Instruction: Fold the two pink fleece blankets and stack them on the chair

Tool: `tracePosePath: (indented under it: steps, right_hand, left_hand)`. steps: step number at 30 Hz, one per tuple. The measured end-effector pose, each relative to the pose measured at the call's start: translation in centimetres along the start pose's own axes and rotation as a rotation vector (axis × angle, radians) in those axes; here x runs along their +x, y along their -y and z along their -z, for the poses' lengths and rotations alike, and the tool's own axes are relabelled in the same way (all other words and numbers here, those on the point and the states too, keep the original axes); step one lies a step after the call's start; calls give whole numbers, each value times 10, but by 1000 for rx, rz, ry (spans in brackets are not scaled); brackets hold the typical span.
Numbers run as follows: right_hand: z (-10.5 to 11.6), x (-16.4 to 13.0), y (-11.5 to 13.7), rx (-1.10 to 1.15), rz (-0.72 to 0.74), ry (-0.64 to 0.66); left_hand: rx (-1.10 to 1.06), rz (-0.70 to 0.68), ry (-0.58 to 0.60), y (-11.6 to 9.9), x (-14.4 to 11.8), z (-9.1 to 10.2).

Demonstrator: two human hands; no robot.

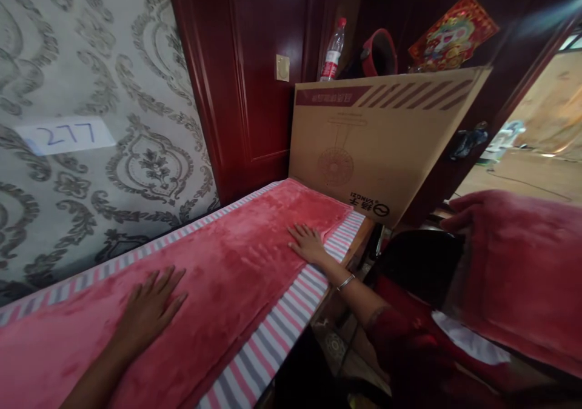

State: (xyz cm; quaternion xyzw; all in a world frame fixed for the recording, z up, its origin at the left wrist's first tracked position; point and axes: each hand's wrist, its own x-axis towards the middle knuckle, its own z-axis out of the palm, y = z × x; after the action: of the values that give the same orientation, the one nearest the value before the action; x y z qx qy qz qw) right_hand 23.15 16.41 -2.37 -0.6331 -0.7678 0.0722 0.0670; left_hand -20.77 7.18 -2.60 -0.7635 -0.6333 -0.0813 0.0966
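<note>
Plush, matt pink fleece blanket [236,269] over striped woven cloth [273,348]; far off, matt cardboard box [382,136], glossy dark-red wooden panelling [254,76], clear plastic bottle [333,51].

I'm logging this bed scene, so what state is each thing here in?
pink blanket: spread flat along the striped sheet
striped sheet: laid out, edge showing
left hand: open, palm down on the blanket
right hand: open, flat at the blanket's corner
cardboard box: upright, closed
water bottle: upright, capped
</note>
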Motion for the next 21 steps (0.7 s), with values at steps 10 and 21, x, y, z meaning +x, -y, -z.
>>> tracePosePath:
  steps: [10, 21]
  right_hand:
    - [20, 10, -18, 4, -125, -80]
    - [26, 25, -53, 0, -224, -118]
  left_hand:
    - [-69, -69, -71, 2, -2, -4]
    - [-115, -63, -60, 10, -1, -9]
